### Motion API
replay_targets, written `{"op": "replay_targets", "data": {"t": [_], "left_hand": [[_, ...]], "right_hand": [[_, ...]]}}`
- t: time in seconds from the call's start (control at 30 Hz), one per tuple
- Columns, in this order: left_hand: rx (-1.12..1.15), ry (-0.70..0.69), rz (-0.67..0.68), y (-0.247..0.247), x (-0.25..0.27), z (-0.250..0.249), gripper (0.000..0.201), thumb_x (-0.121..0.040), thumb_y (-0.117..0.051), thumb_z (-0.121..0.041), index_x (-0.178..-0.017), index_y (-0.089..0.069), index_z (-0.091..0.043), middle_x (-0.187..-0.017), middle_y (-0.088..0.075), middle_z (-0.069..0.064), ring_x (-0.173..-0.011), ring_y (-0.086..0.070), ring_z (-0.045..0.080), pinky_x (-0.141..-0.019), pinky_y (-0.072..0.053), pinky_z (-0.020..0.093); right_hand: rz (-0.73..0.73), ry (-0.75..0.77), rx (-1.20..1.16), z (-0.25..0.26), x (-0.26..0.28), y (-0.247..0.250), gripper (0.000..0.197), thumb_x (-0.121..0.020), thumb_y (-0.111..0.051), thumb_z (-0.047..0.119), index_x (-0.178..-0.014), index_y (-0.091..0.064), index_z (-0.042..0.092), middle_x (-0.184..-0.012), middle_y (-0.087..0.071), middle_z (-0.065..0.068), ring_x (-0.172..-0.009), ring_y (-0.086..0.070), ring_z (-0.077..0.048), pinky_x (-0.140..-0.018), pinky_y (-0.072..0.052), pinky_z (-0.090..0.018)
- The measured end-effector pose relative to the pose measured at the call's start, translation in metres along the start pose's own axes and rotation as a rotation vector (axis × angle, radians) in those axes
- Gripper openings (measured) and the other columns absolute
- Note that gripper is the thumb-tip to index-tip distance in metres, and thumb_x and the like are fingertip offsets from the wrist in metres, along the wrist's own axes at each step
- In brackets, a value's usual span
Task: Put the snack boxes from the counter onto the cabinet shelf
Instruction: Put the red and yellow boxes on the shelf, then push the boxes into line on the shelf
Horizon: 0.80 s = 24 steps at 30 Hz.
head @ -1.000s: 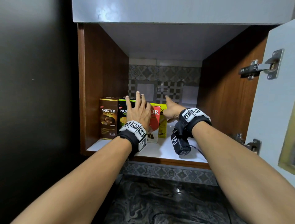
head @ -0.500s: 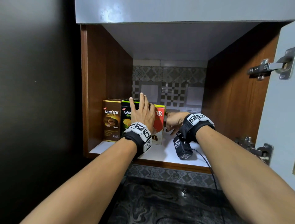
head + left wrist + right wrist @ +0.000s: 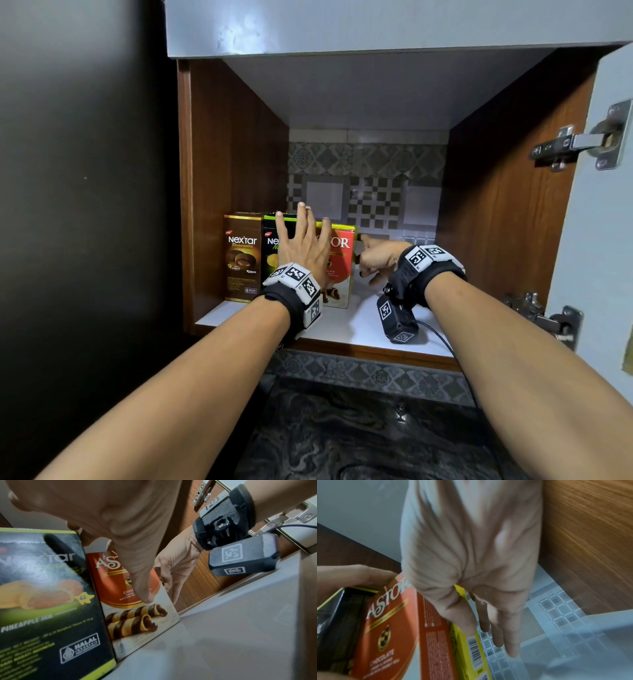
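Reappearing behind the red Astor box (image 3: 337, 270), the yellow box (image 3: 471, 646) is being nudged by the right hand (image 3: 378, 257), grip apart. Left hand (image 3: 303, 248), grip apart, is bracing both fronts on the shelf (image 3: 346, 325); uneven pushing could be toppling the row.

Head view: from in front of and slightly below the open wood-lined cabinet (image 3: 236, 164), facing straight in at its white shelf (image 3: 346, 325), far enough back to take in both forearms and the dark marbled counter (image 3: 359, 438) below. Left wrist view: low over the shelf's front edge, close in, looking along the left hand (image 3: 120, 524) toward the right wall, with the black-and-green pineapple-jam snack box (image 3: 46, 601) and red chocolate wafer-roll box (image 3: 137, 601) filling the left. Right wrist view: very near, along the right hand (image 3: 471, 561) toward the back right corner; shared by all three, the red box (image 3: 388, 635) and the shelf.
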<state>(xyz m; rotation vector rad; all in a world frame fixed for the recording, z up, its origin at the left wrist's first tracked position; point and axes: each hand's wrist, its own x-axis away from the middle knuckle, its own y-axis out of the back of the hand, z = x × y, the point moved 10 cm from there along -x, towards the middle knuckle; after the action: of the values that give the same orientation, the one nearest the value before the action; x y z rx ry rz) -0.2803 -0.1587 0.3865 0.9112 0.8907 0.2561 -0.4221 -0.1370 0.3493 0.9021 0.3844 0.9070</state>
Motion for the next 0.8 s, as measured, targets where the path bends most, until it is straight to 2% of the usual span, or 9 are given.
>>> {"op": "replay_targets", "data": {"t": [0.1,0.3,0.4,0.57,0.63,0.73,0.8], "left_hand": [[0.005,0.002,-0.001,0.004,0.004,0.001,0.117,-0.073,-0.070,-0.059,-0.153,0.002,-0.013,-0.160,0.003,0.023,-0.147,0.011,0.038,-0.113,0.001,0.065],[0.017,0.009,-0.018,0.011,0.014,0.005,0.115,-0.074,-0.071,-0.055,-0.153,0.000,-0.013,-0.160,0.001,0.022,-0.147,0.010,0.037,-0.113,0.001,0.064],[0.021,0.015,-0.033,0.015,0.021,0.009,0.115,-0.074,-0.071,-0.057,-0.153,-0.001,-0.014,-0.160,0.000,0.022,-0.148,0.008,0.037,-0.113,0.000,0.064],[0.089,0.022,-0.077,0.034,0.053,0.021,0.105,-0.079,-0.069,-0.052,-0.153,-0.005,-0.014,-0.160,-0.003,0.021,-0.148,0.005,0.037,-0.114,-0.003,0.063],[0.159,0.025,-0.096,0.047,0.077,0.028,0.106,-0.075,-0.071,-0.055,-0.152,-0.011,-0.014,-0.160,-0.008,0.020,-0.148,0.001,0.037,-0.114,-0.006,0.062],[0.228,0.044,-0.104,0.062,0.115,0.039,0.104,-0.074,-0.070,-0.056,-0.150,-0.014,-0.014,-0.158,-0.013,0.020,-0.148,-0.003,0.036,-0.114,-0.010,0.060],[0.261,0.040,-0.099,0.076,0.156,0.048,0.101,-0.075,-0.068,-0.056,-0.150,-0.015,-0.014,-0.157,-0.015,0.018,-0.147,-0.005,0.035,-0.115,-0.012,0.058]], "right_hand": [[-0.041,0.038,0.006,0.002,-0.003,0.007,0.108,-0.072,-0.054,-0.005,-0.155,0.005,0.031,-0.137,-0.051,-0.023,-0.117,-0.060,-0.039,-0.095,-0.052,-0.057],[-0.126,0.065,0.030,0.004,0.014,0.020,0.102,-0.073,-0.051,-0.003,-0.156,-0.002,0.031,-0.155,-0.033,-0.019,-0.115,-0.059,-0.038,-0.093,-0.055,-0.055],[-0.140,0.071,0.019,0.006,0.023,0.024,0.097,-0.075,-0.050,-0.004,-0.156,-0.004,0.026,-0.155,-0.030,-0.023,-0.121,-0.055,-0.042,-0.094,-0.054,-0.056],[-0.172,0.078,-0.002,0.014,0.075,0.020,0.093,-0.078,-0.053,-0.003,-0.156,-0.007,0.019,-0.153,-0.033,-0.023,-0.124,-0.051,-0.039,-0.096,-0.053,-0.054],[-0.216,0.107,-0.060,0.022,0.115,0.018,0.086,-0.082,-0.052,-0.002,-0.155,-0.012,0.016,-0.145,-0.040,-0.017,-0.122,-0.052,-0.036,-0.094,-0.054,-0.053],[-0.305,0.189,-0.147,0.035,0.165,0.014,0.071,-0.087,-0.053,0.002,-0.152,-0.025,0.011,-0.111,-0.052,-0.010,-0.099,-0.058,-0.026,-0.092,-0.056,-0.050],[-0.352,0.262,-0.136,0.045,0.216,0.003,0.062,-0.090,-0.055,0.005,-0.148,-0.033,0.010,-0.110,-0.053,-0.010,-0.093,-0.054,-0.022,-0.091,-0.053,-0.050]]}}
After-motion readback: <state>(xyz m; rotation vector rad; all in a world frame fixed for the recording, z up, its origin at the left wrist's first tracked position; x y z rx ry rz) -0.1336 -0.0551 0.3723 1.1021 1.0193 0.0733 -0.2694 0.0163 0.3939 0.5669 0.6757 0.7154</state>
